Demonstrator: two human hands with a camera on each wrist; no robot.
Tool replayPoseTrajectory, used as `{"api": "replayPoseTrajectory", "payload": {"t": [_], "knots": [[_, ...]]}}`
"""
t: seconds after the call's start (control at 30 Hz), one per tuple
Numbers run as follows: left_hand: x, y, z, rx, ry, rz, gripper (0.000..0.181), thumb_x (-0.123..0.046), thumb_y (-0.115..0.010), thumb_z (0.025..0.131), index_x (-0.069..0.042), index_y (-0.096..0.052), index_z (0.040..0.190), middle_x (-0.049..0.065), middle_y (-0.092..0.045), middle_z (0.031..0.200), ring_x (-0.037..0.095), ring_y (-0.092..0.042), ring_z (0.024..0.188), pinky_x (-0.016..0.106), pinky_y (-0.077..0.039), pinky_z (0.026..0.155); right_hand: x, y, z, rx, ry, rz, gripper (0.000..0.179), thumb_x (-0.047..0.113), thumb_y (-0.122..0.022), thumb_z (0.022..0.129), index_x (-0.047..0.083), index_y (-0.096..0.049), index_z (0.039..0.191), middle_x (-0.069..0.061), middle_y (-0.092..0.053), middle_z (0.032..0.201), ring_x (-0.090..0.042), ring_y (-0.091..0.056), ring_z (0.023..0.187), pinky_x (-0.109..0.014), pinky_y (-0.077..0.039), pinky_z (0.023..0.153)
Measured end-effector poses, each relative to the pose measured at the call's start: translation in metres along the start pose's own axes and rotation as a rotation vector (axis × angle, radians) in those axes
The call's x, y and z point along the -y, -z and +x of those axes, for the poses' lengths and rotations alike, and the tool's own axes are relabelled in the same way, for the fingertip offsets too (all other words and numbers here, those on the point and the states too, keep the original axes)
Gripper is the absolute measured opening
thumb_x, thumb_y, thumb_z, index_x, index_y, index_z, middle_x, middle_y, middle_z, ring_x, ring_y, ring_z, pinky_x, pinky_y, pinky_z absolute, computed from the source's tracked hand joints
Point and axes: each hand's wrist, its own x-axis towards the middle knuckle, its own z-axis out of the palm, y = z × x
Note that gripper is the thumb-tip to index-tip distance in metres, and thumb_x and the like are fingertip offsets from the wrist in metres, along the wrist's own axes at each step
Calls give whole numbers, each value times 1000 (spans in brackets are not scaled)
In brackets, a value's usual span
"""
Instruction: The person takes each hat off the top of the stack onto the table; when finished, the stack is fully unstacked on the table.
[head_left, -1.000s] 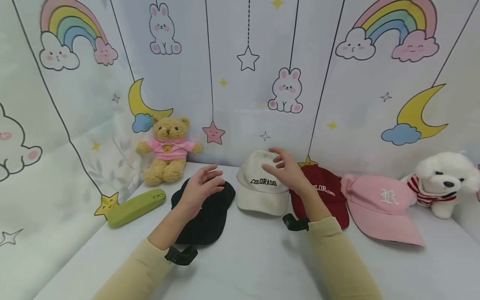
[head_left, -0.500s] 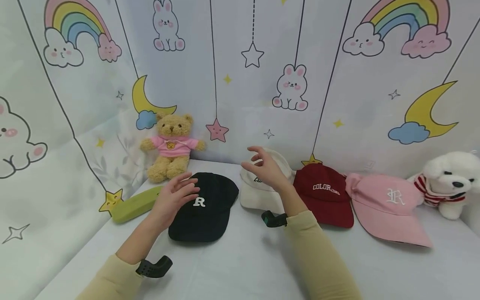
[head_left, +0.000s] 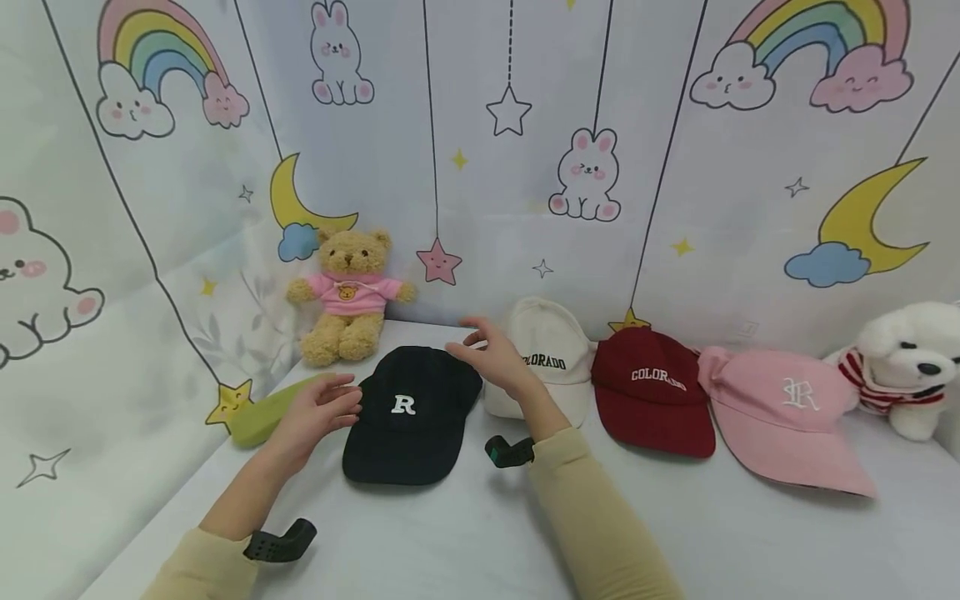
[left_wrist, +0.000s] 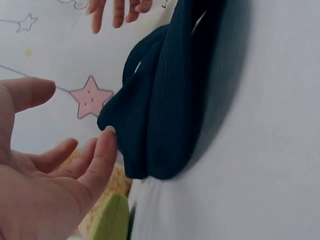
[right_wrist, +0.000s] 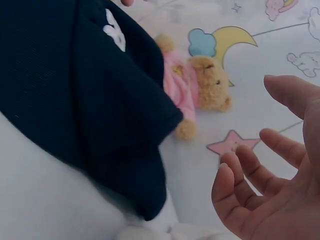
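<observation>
A black baseball cap [head_left: 412, 450] with a white R lies on the white table between my two hands. My left hand [head_left: 311, 417] is at its left side, fingers loosely bent and holding nothing. In the left wrist view one fingertip [left_wrist: 107, 135] overlaps the cap's edge; whether it touches, I cannot tell. At the cap's right rear, my right hand [head_left: 495, 358] hovers with fingers spread and nothing in them. Behind that hand sits a cream cap [head_left: 558, 342] marked COLORADO, partly covered by it. The right wrist view shows the dark cap [right_wrist: 100, 110] apart from the fingers.
To the right stand a dark red cap [head_left: 648, 392] and a pink visor cap [head_left: 787, 417], beside a white plush dog [head_left: 907, 358]. A teddy bear [head_left: 348, 292] sits at the back left. A green glasses case [head_left: 258, 421] lies partly behind my left hand.
Both hands have moved left. My right hand went from over the cream cap to the black cap's right side; my left hand went from over the black cap to its left side.
</observation>
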Motion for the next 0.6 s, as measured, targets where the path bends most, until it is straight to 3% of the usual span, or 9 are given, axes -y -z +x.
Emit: {"api": "replayPoseTrajectory", "payload": {"t": [0.37, 0.6], "knots": [[18, 12, 1, 71, 92, 224, 68, -24, -61, 103, 13, -29, 149, 32, -49, 136, 36, -60, 115, 38, -54, 91, -16, -21, 4, 72, -26, -67, 52, 33, -70, 96, 9, -55, 140, -8, -62, 109, -23, -57, 99, -39, -49, 89], [18, 12, -4, 48, 160, 396, 68, -28, -65, 100, 12, -34, 146, 32, -56, 129, 30, -66, 100, 42, -56, 85, -25, -34, 5, 112, -8, -155, 50, 30, -70, 95, 2, -58, 135, -13, -65, 113, -25, -60, 104, -39, -50, 91]]}}
